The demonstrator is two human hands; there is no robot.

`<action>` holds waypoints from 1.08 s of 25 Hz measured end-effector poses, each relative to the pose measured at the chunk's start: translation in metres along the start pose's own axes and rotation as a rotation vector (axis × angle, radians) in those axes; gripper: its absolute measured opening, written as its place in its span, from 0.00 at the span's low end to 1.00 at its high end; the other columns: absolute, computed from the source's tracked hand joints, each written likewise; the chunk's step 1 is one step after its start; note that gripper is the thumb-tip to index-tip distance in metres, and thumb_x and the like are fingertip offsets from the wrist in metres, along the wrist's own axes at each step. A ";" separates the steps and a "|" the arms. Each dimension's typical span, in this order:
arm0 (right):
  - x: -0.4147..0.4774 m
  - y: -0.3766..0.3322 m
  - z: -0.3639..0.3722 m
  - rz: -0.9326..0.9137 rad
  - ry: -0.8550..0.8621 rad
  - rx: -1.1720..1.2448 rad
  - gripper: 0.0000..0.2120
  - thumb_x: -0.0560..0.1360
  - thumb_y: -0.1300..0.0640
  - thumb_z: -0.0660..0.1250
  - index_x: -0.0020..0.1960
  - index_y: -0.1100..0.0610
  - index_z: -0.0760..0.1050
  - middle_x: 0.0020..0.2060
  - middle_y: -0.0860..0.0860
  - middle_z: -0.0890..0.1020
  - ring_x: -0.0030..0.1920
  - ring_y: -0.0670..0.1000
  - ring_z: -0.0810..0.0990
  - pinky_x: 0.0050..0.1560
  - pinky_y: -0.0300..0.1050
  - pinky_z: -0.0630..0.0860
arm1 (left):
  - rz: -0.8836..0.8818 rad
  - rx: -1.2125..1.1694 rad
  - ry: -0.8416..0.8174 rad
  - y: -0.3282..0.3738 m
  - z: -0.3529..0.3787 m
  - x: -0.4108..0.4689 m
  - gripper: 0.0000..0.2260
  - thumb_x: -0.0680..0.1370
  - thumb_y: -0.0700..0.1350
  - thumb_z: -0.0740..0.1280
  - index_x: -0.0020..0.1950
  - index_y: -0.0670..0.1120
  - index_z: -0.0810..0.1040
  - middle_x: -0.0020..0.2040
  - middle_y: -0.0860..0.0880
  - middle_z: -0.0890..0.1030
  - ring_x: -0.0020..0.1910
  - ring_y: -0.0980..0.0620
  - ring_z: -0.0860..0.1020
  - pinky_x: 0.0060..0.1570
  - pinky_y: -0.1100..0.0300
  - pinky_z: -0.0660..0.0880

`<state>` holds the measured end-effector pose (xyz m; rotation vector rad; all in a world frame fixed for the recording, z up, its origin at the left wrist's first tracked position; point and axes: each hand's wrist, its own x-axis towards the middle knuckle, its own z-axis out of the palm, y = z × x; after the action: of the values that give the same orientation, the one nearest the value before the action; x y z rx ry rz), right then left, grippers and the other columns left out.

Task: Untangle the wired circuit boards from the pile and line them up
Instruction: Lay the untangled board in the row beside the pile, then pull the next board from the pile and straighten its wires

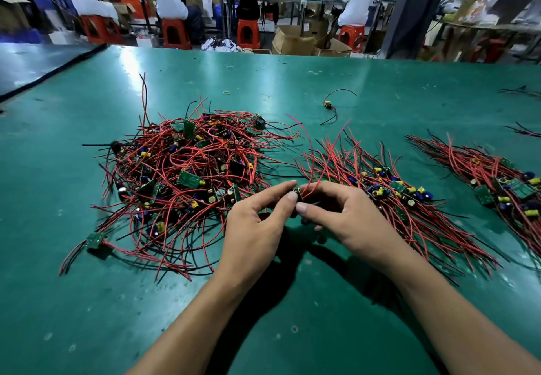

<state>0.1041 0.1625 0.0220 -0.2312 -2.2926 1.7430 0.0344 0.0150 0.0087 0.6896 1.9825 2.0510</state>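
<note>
Green matting (292, 316) is covering the bench. The left hand (257, 222) and right hand (345, 216) are meeting at centre, with thumb tips almost touching. Both are pinching one small board (298, 194) between thumb and forefinger. Red wires (311, 170) are rising from it, away from the person. The board is being held between the pile and the first row.

The pile (181, 175), a tangle of red and black wires and green boards, is lying to the left, just beside the left hand. The first row (395, 196), with its wires running roughly parallel, is lying to the right, just beside the right hand. A second row (503, 187) is lying farther right, apart from the first.

A lone board (328, 105) is lying farther back, near a small yellow ring (226, 92). Behind the bench, people are sitting on orange stools (248, 33).
</note>
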 end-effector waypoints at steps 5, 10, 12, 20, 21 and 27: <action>0.001 -0.005 0.003 0.039 0.132 0.194 0.03 0.77 0.58 0.70 0.49 0.53 0.82 0.40 0.51 0.86 0.36 0.48 0.82 0.36 0.37 0.76 | -0.019 0.015 -0.026 -0.003 0.002 0.003 0.12 0.79 0.42 0.67 0.61 0.52 0.82 0.38 0.57 0.83 0.29 0.64 0.73 0.34 0.69 0.72; 0.007 -0.019 -0.016 0.132 0.299 0.794 0.05 0.76 0.56 0.65 0.49 0.57 0.76 0.32 0.49 0.78 0.25 0.45 0.71 0.30 0.37 0.71 | -0.079 -0.049 -0.018 -0.003 0.003 0.002 0.09 0.79 0.40 0.67 0.57 0.51 0.78 0.38 0.45 0.85 0.22 0.47 0.78 0.23 0.63 0.72; 0.006 -0.022 -0.027 0.157 0.188 1.103 0.08 0.77 0.54 0.61 0.48 0.56 0.77 0.31 0.46 0.72 0.25 0.44 0.67 0.30 0.36 0.67 | -0.103 -0.147 0.000 -0.001 0.002 0.002 0.07 0.79 0.40 0.67 0.56 0.48 0.75 0.40 0.43 0.85 0.22 0.46 0.77 0.22 0.62 0.72; 0.001 -0.018 -0.001 0.376 -0.108 0.885 0.09 0.74 0.54 0.60 0.45 0.59 0.76 0.28 0.50 0.70 0.23 0.45 0.66 0.25 0.38 0.68 | -0.213 -0.298 -0.138 0.001 0.012 0.000 0.13 0.76 0.52 0.67 0.50 0.43 0.84 0.41 0.45 0.84 0.33 0.51 0.79 0.30 0.62 0.74; 0.000 -0.016 0.006 0.393 -0.095 0.781 0.09 0.74 0.54 0.62 0.43 0.58 0.78 0.28 0.51 0.73 0.24 0.46 0.68 0.28 0.40 0.74 | -0.193 -0.281 -0.170 0.001 0.013 -0.001 0.14 0.75 0.53 0.67 0.50 0.44 0.85 0.41 0.46 0.84 0.35 0.50 0.80 0.34 0.59 0.74; 0.001 -0.009 0.005 0.268 -0.026 0.282 0.17 0.83 0.52 0.60 0.40 0.56 0.80 0.28 0.56 0.79 0.25 0.50 0.74 0.25 0.39 0.69 | -0.202 -0.330 -0.118 -0.002 0.011 0.002 0.10 0.75 0.47 0.69 0.52 0.44 0.86 0.49 0.40 0.85 0.46 0.48 0.80 0.56 0.48 0.77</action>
<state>0.1023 0.1553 0.0296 -0.4804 -2.0762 2.1845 0.0371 0.0258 0.0071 0.5051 1.5304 2.0904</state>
